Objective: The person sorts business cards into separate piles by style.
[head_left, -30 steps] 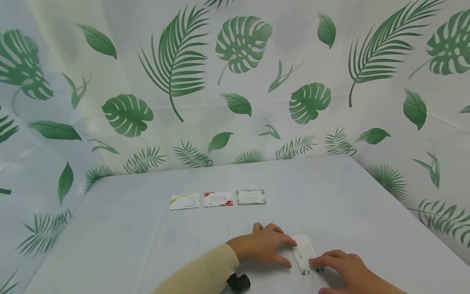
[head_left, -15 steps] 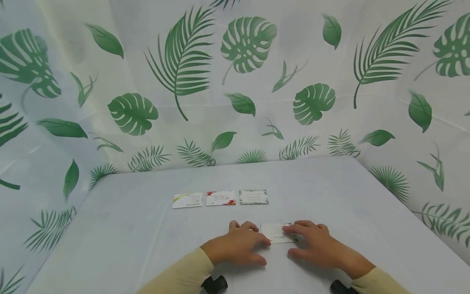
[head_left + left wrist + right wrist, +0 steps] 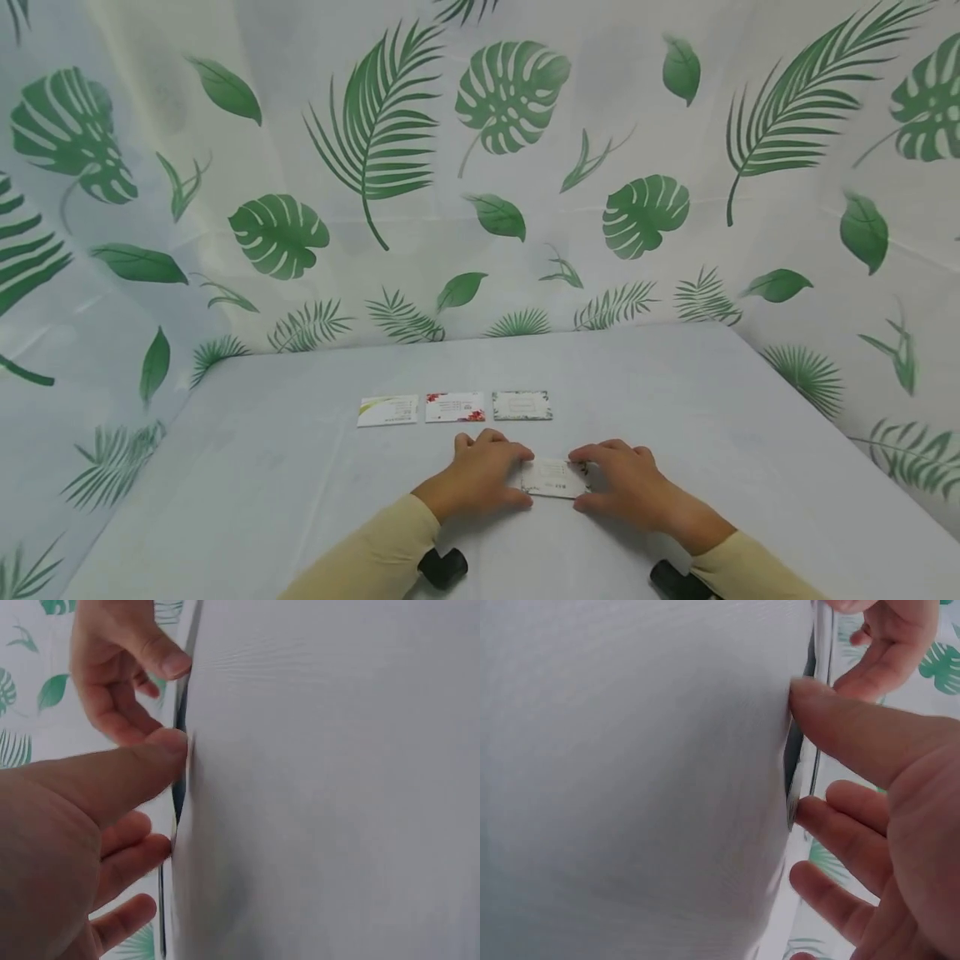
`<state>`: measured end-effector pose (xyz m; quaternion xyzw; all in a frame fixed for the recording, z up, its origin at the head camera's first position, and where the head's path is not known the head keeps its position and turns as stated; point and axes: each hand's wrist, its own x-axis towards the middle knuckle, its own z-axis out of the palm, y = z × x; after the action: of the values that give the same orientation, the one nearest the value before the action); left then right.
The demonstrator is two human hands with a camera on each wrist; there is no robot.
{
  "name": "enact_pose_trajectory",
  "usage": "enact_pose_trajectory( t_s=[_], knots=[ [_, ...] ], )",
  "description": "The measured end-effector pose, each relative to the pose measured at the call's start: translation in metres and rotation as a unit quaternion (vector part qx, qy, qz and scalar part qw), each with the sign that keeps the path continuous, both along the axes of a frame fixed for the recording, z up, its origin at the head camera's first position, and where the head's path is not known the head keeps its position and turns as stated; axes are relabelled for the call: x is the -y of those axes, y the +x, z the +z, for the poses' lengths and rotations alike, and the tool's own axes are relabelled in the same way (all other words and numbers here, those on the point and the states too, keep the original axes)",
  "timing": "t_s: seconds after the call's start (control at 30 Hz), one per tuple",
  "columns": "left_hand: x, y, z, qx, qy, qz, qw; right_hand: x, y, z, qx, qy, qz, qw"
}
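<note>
A white business card with printed text and leafy corners lies crosswise on the table between both hands. My left hand holds its left end, index finger at the far edge and thumb at the near edge. At the right end, my right hand grips the card the same way. In the left wrist view the left thumb and fingers are low over the cloth; the right thumb looks alike in the right wrist view. Both wrist views show the card only edge-on, so any lift from the cloth is unclear.
Farther back, three business cards form a row: one with a yellow-green curve, one with red flowers, one with a leaf border. White cloth covers the table. Leaf-printed curtains stand behind and at the sides.
The card has turned from lengthwise to crosswise and moved left and away from me. Both hands moved left with it, and both thumbs have come to its near edge. The three-card row stayed put.
</note>
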<state>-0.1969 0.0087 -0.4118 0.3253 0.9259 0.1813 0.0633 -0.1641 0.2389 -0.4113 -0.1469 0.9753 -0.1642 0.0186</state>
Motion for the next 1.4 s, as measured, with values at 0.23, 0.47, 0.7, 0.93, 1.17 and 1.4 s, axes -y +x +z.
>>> enact_pose_trajectory(
  t_s=[0.23,0.47,0.7,0.93,1.17,1.4],
  knots=[
    [-0.011,-0.003,-0.005,0.005,0.005,0.045,0.999,0.001,0.002,0.004,-0.001,-0.018,-0.008,1.0],
    [-0.012,-0.01,-0.01,0.049,0.063,0.061,0.9949,0.004,-0.003,0.002,-0.003,-0.016,-0.03,0.999],
    [-0.001,-0.024,0.0,0.043,0.107,0.076,0.9904,0.012,-0.019,0.006,-0.054,-0.004,-0.009,0.999],
    [0.009,-0.045,0.008,0.043,0.129,0.092,0.9864,0.018,-0.047,0.015,-0.068,-0.064,0.014,0.996],
    [0.012,-0.071,0.006,0.035,0.124,0.118,0.9846,0.021,-0.082,0.012,-0.034,-0.065,0.01,0.997],
    [0.005,-0.092,-0.004,0.023,0.079,0.143,0.9863,0.027,-0.104,0.009,0.011,-0.077,-0.015,0.997]
  ],
)
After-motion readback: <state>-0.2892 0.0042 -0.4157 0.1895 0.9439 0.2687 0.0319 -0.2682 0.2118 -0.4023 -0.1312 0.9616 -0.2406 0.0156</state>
